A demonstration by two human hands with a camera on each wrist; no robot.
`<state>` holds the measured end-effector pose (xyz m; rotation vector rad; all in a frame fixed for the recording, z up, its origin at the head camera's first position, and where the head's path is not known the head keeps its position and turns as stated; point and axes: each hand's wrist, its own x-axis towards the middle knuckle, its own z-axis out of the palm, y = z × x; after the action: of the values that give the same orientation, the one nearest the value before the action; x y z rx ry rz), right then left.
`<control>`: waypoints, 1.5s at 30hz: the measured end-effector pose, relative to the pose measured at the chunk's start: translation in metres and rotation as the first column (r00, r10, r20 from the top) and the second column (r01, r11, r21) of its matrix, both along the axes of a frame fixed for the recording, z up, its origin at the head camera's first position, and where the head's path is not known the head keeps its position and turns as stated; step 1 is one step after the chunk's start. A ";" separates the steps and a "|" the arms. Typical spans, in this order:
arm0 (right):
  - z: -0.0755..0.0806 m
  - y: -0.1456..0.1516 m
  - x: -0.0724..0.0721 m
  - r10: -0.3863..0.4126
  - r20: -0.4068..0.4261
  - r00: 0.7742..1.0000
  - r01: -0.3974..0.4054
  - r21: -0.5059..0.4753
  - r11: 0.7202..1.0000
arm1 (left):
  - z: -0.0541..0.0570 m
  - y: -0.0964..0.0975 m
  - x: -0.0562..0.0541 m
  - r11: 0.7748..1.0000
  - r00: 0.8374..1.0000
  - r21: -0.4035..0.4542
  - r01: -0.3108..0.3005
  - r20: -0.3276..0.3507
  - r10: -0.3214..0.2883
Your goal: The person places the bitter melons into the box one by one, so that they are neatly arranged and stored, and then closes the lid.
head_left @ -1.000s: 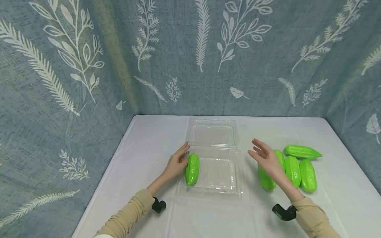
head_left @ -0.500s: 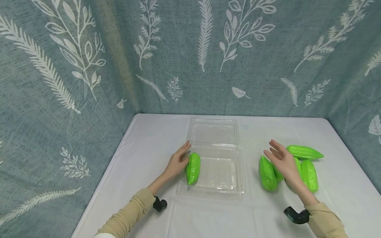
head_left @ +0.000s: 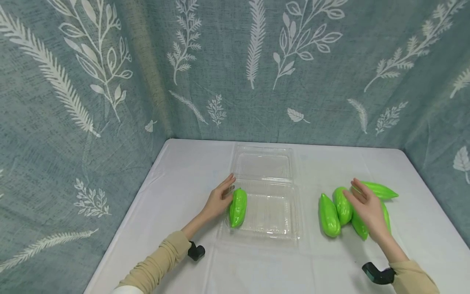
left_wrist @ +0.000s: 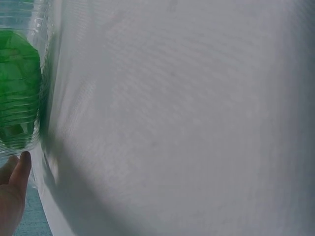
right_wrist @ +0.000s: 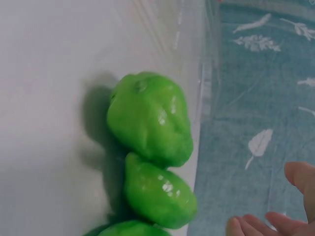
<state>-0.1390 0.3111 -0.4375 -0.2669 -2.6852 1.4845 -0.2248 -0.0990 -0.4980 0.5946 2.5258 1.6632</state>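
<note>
As fingers spread, right hand [head_left: 367, 206] over gourds [head_left: 343, 210]

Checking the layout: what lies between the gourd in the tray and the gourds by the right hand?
In the head view: the clear tray's empty floor, then bare white tablecloth, between the lone gourd and the pile.

Left hand [head_left: 219, 201] extended forward, fingers straight and together; right hand [head_left: 367, 206] raised, palm turned inward, fingers relaxed and open.
</note>
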 end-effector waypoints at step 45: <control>-0.090 0.107 0.019 -0.303 0.074 0.950 0.284 0.190 0.940 | 0.000 -0.002 0.000 1.000 1.000 -0.003 0.012 0.016 -0.012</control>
<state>-0.1195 0.4179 -0.5272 -0.7158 -2.6811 1.1683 -0.2246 -0.1010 -0.4976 0.5931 2.5079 1.6536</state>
